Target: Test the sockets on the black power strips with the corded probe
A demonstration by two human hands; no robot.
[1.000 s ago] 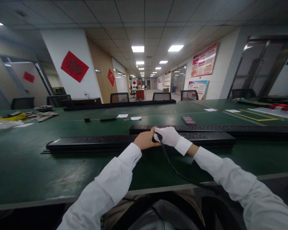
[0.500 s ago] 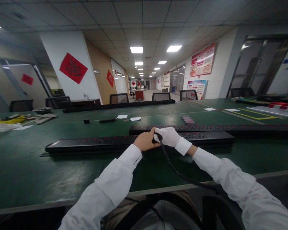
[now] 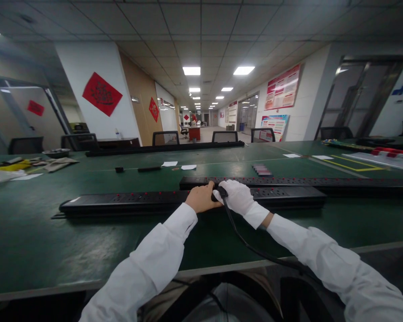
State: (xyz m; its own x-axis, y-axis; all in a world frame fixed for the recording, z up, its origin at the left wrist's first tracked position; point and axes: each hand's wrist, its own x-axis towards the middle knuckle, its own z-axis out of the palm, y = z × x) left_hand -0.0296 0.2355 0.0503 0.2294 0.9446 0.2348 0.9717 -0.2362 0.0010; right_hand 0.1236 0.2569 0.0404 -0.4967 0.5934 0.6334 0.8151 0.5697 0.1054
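A long black power strip [image 3: 97, 202] with red-marked sockets lies across the green table in front of me. My bare left hand [image 3: 200, 198] is closed over its middle, the thumb close to the plug. In a white glove, my right hand [image 3: 237, 197] grips a black plug [image 3: 222, 192] against the strip's top. Whether the plug is seated in a socket is hidden by my fingers. From it a black cord [image 3: 235, 228] runs down over the table edge toward my right. Just behind, a second power strip [image 3: 339, 182] extends off to the right.
Farther back on the table [image 3: 114, 250] lie a long black bar [image 3: 168, 149], a small black block [image 3: 119, 169], a short black piece [image 3: 149, 169] and papers [image 3: 189, 167]. At left are a bowl [image 3: 56, 153] and cloth [image 3: 58, 164]. Chairs [image 3: 165, 138] stand beyond.
The gloved right hand has shifted slightly, its fingers lower and flatter around the plug. My left hand stays almost in place. The view has moved a little.
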